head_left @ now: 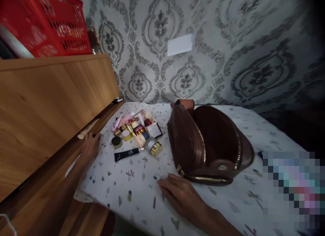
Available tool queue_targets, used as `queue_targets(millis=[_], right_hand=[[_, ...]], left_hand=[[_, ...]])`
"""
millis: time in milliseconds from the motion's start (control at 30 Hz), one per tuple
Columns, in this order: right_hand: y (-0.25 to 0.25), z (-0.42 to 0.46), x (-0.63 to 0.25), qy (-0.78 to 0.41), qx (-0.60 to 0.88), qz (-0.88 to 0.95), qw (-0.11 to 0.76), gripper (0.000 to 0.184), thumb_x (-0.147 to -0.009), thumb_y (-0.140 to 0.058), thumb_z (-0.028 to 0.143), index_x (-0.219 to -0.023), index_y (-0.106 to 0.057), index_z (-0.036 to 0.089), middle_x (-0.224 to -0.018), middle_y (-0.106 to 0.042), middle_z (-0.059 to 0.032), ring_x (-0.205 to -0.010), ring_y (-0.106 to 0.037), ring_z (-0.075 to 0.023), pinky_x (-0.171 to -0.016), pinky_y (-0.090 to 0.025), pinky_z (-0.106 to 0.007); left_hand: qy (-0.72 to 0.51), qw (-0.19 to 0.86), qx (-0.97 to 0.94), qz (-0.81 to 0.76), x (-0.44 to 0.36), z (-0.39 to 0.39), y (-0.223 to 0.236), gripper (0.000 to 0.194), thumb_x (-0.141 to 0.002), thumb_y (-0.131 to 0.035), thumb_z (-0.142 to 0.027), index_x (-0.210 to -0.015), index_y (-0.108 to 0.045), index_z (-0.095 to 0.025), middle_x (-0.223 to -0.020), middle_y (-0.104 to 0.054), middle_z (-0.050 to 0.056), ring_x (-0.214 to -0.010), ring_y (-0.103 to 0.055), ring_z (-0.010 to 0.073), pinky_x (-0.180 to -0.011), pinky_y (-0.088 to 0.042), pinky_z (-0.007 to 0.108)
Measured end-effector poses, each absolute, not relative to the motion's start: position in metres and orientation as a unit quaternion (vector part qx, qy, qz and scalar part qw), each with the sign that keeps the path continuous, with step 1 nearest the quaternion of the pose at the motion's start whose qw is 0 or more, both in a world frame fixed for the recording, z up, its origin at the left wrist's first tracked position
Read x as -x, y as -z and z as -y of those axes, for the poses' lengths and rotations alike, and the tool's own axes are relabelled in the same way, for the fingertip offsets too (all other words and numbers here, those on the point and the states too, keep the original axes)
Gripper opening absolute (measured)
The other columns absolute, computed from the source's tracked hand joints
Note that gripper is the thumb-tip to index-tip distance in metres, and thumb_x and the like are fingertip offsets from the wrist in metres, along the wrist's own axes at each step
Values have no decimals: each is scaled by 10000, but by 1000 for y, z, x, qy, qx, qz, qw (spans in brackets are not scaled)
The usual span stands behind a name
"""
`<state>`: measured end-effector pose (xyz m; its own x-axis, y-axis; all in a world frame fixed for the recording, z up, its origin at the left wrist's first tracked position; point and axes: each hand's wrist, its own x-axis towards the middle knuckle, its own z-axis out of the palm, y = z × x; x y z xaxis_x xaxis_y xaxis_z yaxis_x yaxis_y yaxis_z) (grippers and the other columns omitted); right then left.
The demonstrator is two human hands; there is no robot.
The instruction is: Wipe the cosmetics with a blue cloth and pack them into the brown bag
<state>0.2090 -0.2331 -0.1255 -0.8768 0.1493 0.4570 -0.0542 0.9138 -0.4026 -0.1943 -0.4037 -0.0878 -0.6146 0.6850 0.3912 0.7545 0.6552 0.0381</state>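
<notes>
Bag [184, 137], dark brown, is located on the table's patterned cloth [142, 198], just beyond the right hand [181, 192]; its gold zip is parted, but any contents cannot be made out. The right fingers are held narrow and loosely bent over the cloth; what lies beneath them cannot be told. To the bag's left, a cluster of cosmetics [139, 129] is spread, fronted by a gold-lidded jar [153, 146] and a black tube [127, 154]. The left hand [90, 146] is placed at the table's edge, fingers curled; whether anything is gripped cannot be told. That side is hemmed in by a wooden cabinet [50, 90], on which a slotted red basket [68, 26] is stood, with unidentified items glimpsed inside. Behind the bag, a brown cylinder [188, 104] is partly hidden.
</notes>
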Motion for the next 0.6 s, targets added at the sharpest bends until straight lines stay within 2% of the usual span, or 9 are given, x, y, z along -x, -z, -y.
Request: queue_targets(millis=[100,200,300,400,600], right_hand=[[125,232,-211,-252,34,932,259,234,-993,-447,137,-1014,-675,182,-828,-720,-50,-798,-664,-176,-737,-515,-286],[123,232,-214,-270,53,927,254,245,-993,-450,147,-994,-692,182,-851,-726,-59,-816,-668,-175,-753,-525,-285],[122,233,-215,-273,64,931,235,244,-985,-458,143,-971,-698,183,-824,-714,-58,-799,-660,-175,-749,-524,-285],[125,233,-215,-279,68,932,223,235,-984,-465,142,-975,-695,188,-821,-712,-52,-806,-655,-176,-765,-522,-288],[131,232,-215,-296,76,924,228,254,-1002,-445,174,-1004,-697,199,-846,-712,-52,-868,-651,-177,-833,-519,-298]], left_hand=[[179,150,452,861,219,360,76,387,-904,-424,-258,-1224,-622,-167,-1179,-596,144,-1147,-546,302,-1022,-459,475],[199,131,487,840,231,319,71,458,-925,-417,-353,-1312,-561,-154,-1267,-603,128,-1199,-540,273,-1060,-435,430],[214,89,552,801,227,292,79,617,-880,-521,-463,-1413,-475,-154,-1399,-543,131,-1284,-499,282,-1103,-395,428],[233,71,580,777,216,275,92,741,-853,-572,-521,-1486,-391,-180,-1471,-471,144,-1359,-428,317,-1128,-352,481],[193,96,483,848,210,244,96,600,-933,-477,-503,-1465,-440,-227,-1414,-514,132,-1278,-500,304,-1047,-431,444]])
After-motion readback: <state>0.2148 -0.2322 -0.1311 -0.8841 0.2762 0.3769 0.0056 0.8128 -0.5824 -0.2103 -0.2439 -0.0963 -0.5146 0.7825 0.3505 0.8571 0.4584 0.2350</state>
